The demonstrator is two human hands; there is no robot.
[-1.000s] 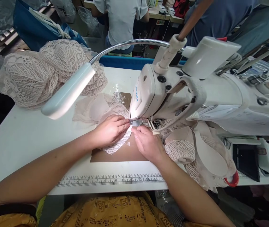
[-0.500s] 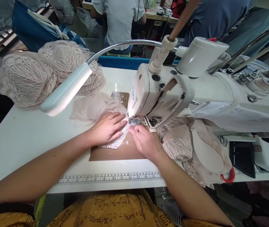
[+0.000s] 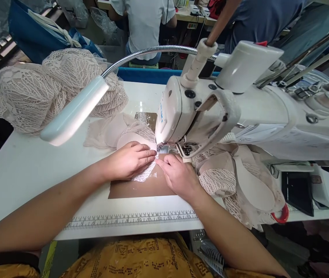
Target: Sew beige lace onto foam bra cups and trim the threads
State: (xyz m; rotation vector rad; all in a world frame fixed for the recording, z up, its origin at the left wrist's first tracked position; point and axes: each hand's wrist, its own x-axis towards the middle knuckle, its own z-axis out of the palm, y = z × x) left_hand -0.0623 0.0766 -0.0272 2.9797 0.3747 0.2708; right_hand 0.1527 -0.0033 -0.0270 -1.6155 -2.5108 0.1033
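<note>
Left hand [image 3: 131, 161] rests with fingers extended, loose, on top of a pale beige, branch-patterned lace piece [image 3: 143, 175]. Right hand [image 3: 180, 177], fingers curled, meets the lace's right edge; cannot tell if it pinches. Just beyond both hands, a glossy white sewing machine [image 3: 168, 110]. Beneath them, a flat brown sheet [image 3: 141, 190] on the white tabletop [image 3: 11, 181].
</note>
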